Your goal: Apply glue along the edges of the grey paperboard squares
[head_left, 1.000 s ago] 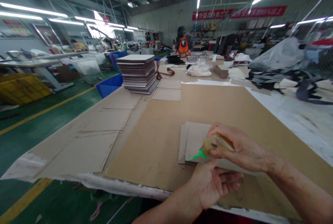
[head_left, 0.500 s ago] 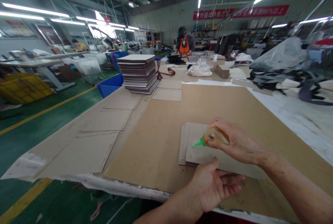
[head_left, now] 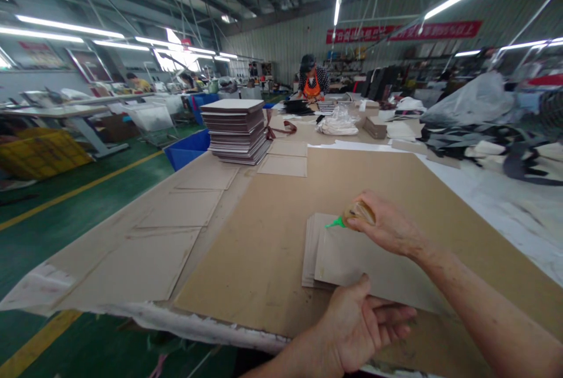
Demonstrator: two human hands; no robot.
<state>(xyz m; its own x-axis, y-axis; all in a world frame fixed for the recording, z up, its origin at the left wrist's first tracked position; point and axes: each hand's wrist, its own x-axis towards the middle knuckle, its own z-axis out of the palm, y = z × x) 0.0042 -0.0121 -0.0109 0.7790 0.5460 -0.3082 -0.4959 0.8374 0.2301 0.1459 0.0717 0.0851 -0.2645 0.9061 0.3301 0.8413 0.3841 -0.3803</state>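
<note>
My right hand (head_left: pixel 382 227) is closed round a small amber glue bottle (head_left: pixel 357 214) whose green nozzle (head_left: pixel 335 224) points left over the far edge of a stack of grey card sheets (head_left: pixel 352 258). The stack lies on a large brown cardboard sheet (head_left: pixel 352 190) covering the table. My left hand (head_left: pixel 360 325) hovers palm up at the near edge of the stack, fingers loosely curled and apart, thumb just touching the top sheet's near edge, holding nothing.
A tall pile of dark-edged boards (head_left: pixel 237 129) stands at the table's left rear, with loose card pieces (head_left: pixel 284 164) beside it. A person in an orange apron (head_left: pixel 311 78) works at the far end. Dark fabric and bags (head_left: pixel 484 120) crowd the right side. A blue bin (head_left: pixel 187 148) sits left.
My right hand has moved the glue bottle away from me, from the stack's near part to its far edge. My left hand stays by the near edge.
</note>
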